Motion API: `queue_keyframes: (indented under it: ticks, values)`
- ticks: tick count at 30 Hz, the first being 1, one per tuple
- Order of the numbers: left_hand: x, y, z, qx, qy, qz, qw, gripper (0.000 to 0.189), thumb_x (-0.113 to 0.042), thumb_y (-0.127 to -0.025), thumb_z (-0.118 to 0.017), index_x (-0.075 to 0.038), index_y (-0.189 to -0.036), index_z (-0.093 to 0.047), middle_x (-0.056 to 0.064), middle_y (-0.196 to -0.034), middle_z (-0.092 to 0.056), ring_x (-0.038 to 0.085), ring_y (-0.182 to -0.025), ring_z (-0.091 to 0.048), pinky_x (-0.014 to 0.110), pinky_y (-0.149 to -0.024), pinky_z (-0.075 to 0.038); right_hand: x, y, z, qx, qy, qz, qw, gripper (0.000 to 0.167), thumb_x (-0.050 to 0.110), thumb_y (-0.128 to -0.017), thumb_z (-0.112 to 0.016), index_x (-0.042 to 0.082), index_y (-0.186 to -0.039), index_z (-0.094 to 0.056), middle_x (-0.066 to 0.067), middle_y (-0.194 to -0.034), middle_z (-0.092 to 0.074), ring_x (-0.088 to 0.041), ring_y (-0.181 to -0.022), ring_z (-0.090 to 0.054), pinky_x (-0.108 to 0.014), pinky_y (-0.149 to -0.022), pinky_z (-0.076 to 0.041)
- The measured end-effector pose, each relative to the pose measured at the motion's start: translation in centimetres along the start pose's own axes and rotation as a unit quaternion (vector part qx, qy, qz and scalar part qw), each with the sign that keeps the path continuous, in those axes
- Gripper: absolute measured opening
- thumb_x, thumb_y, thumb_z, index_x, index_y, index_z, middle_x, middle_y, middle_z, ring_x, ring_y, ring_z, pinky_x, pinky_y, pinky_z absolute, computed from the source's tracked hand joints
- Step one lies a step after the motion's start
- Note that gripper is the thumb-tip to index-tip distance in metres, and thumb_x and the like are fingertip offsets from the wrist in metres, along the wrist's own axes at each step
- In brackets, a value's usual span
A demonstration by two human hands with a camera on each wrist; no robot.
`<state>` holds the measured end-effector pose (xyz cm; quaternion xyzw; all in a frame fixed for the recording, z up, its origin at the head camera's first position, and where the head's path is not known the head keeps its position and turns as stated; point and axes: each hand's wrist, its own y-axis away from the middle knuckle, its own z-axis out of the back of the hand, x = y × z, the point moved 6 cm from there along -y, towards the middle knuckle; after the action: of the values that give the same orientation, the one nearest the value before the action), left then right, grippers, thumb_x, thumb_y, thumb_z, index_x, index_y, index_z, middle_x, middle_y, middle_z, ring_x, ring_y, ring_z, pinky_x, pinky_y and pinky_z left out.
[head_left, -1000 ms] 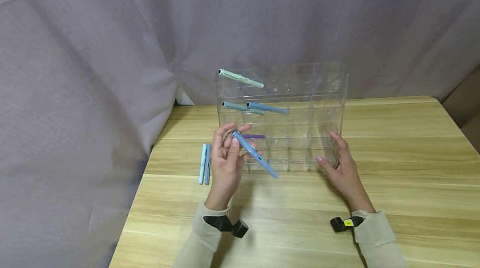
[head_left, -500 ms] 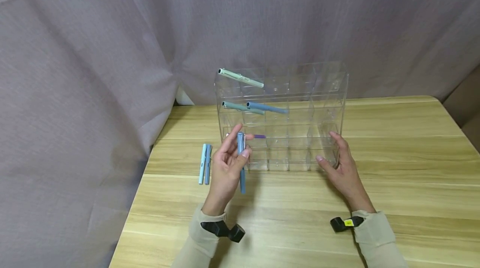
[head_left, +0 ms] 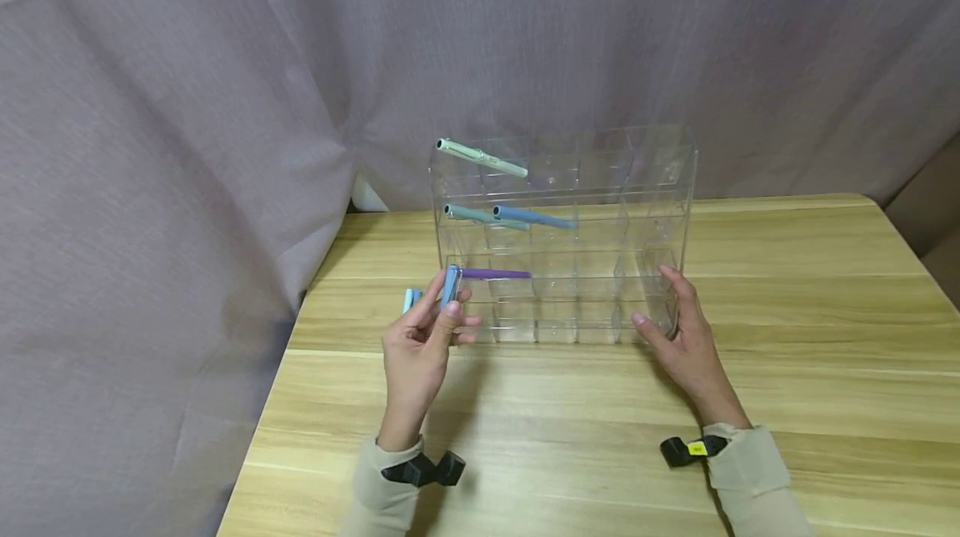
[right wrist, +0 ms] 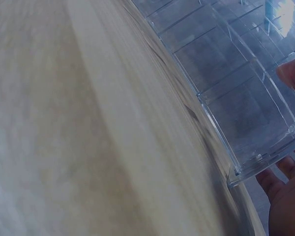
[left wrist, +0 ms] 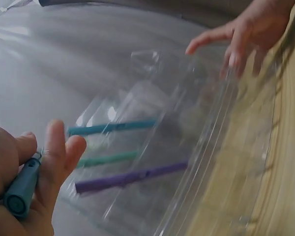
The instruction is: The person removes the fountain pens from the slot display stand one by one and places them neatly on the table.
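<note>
My left hand (head_left: 415,353) pinches a blue pen (head_left: 450,285) between thumb and fingers, just off the lower left corner of a clear acrylic compartment rack (head_left: 600,313). In the left wrist view the pen's end (left wrist: 18,201) points toward the camera. My right hand (head_left: 686,345) grips the rack's lower right corner, thumb in front and fingers around the side. A purple pen (head_left: 497,274) lies in a lower left compartment. Higher up are a grey-green pen (head_left: 468,213), another blue pen (head_left: 534,217) and, at the top, a pale green pen (head_left: 483,157).
On the wooden table (head_left: 570,454), left of the rack, lie a light blue pen (head_left: 408,300) and a darker blue one, mostly hidden behind my left hand. A grey curtain (head_left: 570,37) hangs behind the table.
My left hand has moved left and down, turning the blue pen from slanted to nearly upright. The purple pen is now uncovered, the table pens partly covered. My right hand stays put.
</note>
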<state>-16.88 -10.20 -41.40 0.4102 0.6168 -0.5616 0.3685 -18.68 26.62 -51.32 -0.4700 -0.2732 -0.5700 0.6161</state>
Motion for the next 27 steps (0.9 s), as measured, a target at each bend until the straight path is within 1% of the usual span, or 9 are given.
queue_keyframes:
  ticks: [3,5,9,13,15,19,22,24,27]
  values:
    - [0.0,0.0,1.3,-0.030,-0.027,-0.002,0.9992,0.044,-0.003,-0.105,-0.066,0.000,-0.149,-0.061,0.036,-0.117,-0.075,0.010,-0.077,-0.081,0.031,-0.055,-0.064,0.0,0.1,0.0,0.001,0.004,-0.002,1.0000,0.086,0.006,-0.096,-0.074,0.021,-0.168,-0.029,-0.025,-0.173,-0.029,-0.057,-0.155,-0.030,-0.082,-0.123,-0.019]
    - [0.0,-0.1,2.2,-0.046,-0.042,-0.005,0.9981,0.043,-0.003,-0.105,-0.066,0.000,-0.148,-0.062,0.037,-0.116,-0.075,0.009,-0.076,-0.081,0.029,-0.053,-0.062,0.0,0.1,0.0,0.001,0.005,-0.002,1.0000,0.085,0.006,-0.096,-0.073,0.021,-0.168,-0.029,-0.025,-0.173,-0.029,-0.057,-0.155,-0.029,-0.082,-0.123,-0.019]
    - [0.3,-0.3,4.2,-0.073,-0.074,0.001,0.9946,0.045,-0.004,-0.106,-0.065,-0.003,-0.151,-0.060,0.033,-0.119,-0.076,0.007,-0.079,-0.079,0.023,-0.058,-0.062,0.0,0.0,0.0,0.002,0.004,0.002,1.0000,0.085,0.006,-0.097,-0.073,0.020,-0.168,-0.029,-0.026,-0.173,-0.029,-0.057,-0.154,-0.030,-0.083,-0.122,-0.020]
    - [1.2,-0.8,6.2,-0.092,-0.100,0.028,0.9903,0.049,-0.005,-0.107,-0.064,-0.012,-0.154,-0.058,0.028,-0.125,-0.076,0.004,-0.080,-0.075,0.017,-0.065,-0.060,0.1,0.1,0.0,0.002,0.006,0.000,1.0000,0.086,0.006,-0.096,-0.073,0.022,-0.168,-0.029,-0.026,-0.172,-0.030,-0.057,-0.153,-0.032,-0.083,-0.121,-0.021]
    - [1.8,-1.1,7.3,-0.099,-0.111,0.034,0.9883,0.049,-0.005,-0.107,-0.064,-0.013,-0.154,-0.057,0.027,-0.127,-0.076,0.003,-0.080,-0.075,0.016,-0.067,-0.060,0.2,0.1,0.0,0.002,0.006,0.000,1.0000,0.086,0.006,-0.096,-0.074,0.022,-0.168,-0.029,-0.026,-0.172,-0.031,-0.057,-0.152,-0.033,-0.084,-0.120,-0.022]
    - [3.6,-1.6,9.5,-0.129,-0.132,0.039,0.9820,0.043,-0.005,-0.106,-0.066,-0.008,-0.148,-0.063,0.030,-0.120,-0.077,0.002,-0.076,-0.077,0.018,-0.071,-0.063,0.3,0.0,0.0,0.001,0.002,0.004,1.0000,0.088,0.006,-0.094,-0.075,0.024,-0.167,-0.030,-0.025,-0.172,-0.031,-0.056,-0.151,-0.034,-0.083,-0.121,-0.022]
    - [5.8,-1.7,11.1,-0.160,-0.136,0.059,0.9758,0.035,-0.007,-0.104,-0.070,-0.001,-0.138,-0.071,0.033,-0.113,-0.077,0.003,-0.072,-0.077,0.021,-0.072,-0.065,0.2,0.0,0.0,0.001,0.001,0.009,1.0000,0.089,0.005,-0.094,-0.075,0.023,-0.168,-0.028,-0.026,-0.172,-0.031,-0.057,-0.152,-0.032,-0.082,-0.123,-0.019]
    - [7.5,-1.5,11.9,-0.182,-0.143,0.083,0.9694,0.030,-0.010,-0.103,-0.071,0.002,-0.131,-0.074,0.030,-0.109,-0.076,0.004,-0.069,-0.076,0.022,-0.069,-0.065,0.2,-0.1,0.0,0.000,-0.001,0.010,0.9999,0.089,0.004,-0.094,-0.074,0.022,-0.168,-0.028,-0.026,-0.173,-0.030,-0.057,-0.153,-0.031,-0.081,-0.125,-0.017]
    - [9.5,-1.1,12.8,-0.204,-0.176,0.107,0.9571,0.026,-0.012,-0.102,-0.072,0.003,-0.123,-0.077,0.020,-0.103,-0.072,0.004,-0.067,-0.074,0.020,-0.063,-0.063,0.1,0.0,0.0,0.002,-0.002,0.005,1.0000,0.089,0.005,-0.095,-0.075,0.023,-0.168,-0.028,-0.027,-0.172,-0.031,-0.058,-0.152,-0.032,-0.082,-0.123,-0.019]
